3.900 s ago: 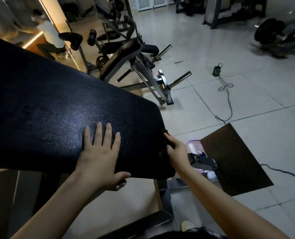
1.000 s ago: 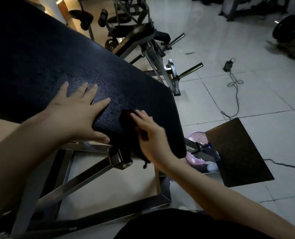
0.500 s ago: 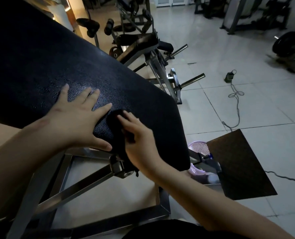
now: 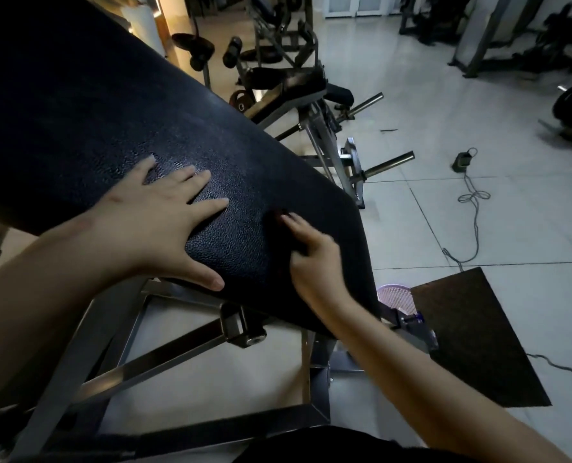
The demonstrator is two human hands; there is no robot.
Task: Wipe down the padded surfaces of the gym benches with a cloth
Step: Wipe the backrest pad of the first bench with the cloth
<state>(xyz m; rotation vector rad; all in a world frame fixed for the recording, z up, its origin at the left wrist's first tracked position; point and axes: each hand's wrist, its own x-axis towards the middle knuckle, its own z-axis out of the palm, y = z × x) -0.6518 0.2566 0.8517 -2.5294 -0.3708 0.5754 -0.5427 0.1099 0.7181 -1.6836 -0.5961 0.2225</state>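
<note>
Starting at right hand [image 4: 314, 262]: riding on the lower end of the black pebble-grain vinyl bench pad [image 4: 244, 155], with fingers partly curled and index reaching forward, all smeared by motion blur. Not calling that grip: reading equally as pinching or just pressing. Not separating the dark cloth from the pad either, dark on dark in dim light. Guessing at it sitting under those fingers, near the pad's lower right corner.

Bracing with left hand [image 4: 164, 222]: grip open, with palm and straight spread fingers lying flat on the pad just beside the right hand, holding nothing.

Moving outward: seeing the pad sloping up to the left on a grey steel tube frame [image 4: 164, 352], with a pivot bracket [image 4: 241, 329] sitting right under the pad edge. Noting a pale purple mesh plastic basket [image 4: 396, 297] and a brown rectangular floor mat [image 4: 478, 332] near the frame foot. Noting a second black padded bench [image 4: 288, 83] behind, touched by neither hand.

Judging the step as wiping the lower end, with most of the job pending.

Flagging risks:
- Losing the cloth off the sloped edge into the frame, through a loose hold near the rim.
- Leaving unwiped patches, through dark cloth on dark vinyl and the left palm covering a patch.
- Catching fingers on the pivot bracket when running past the edge.
</note>
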